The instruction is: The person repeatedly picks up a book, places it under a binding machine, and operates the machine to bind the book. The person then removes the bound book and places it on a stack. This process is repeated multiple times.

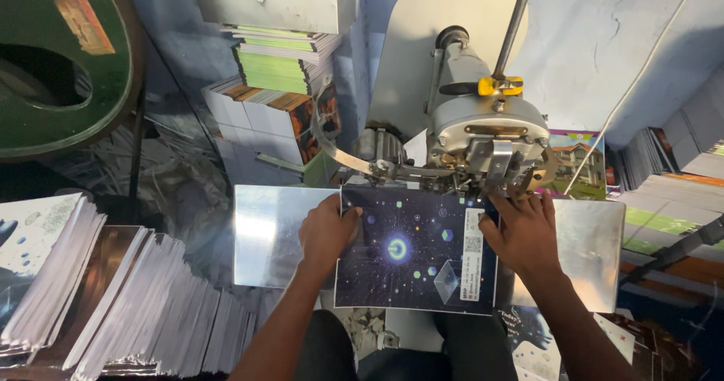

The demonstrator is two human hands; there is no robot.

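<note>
On a shiny flat metal work plate (268,238) at the middle of the scene lies a dark blue glossy booklet with a starry cover and a white label strip (415,249), its far edge pushed up under the grey metal stitching machine head (483,128). Both hands rest on the booklet. The left hand (326,232) grips its left edge, fingers curled over the cover and thumb near the far corner, so the hand is closed on the booklet. The right hand (524,234) lies flat on the right side beside the label strip, fingers spread and reaching toward the machine's foot, pressing the cover down rather than clasping it.

Left and near, a slanting heap of white-edged printed booklets (113,298) fans across the bench. Farther off, behind the plate, stands a pile of green and orange-covered books (283,87). A yellow clamp (499,86) sits on the thin rod above the machine head, and more stacked books (671,192) lie at the far right.
</note>
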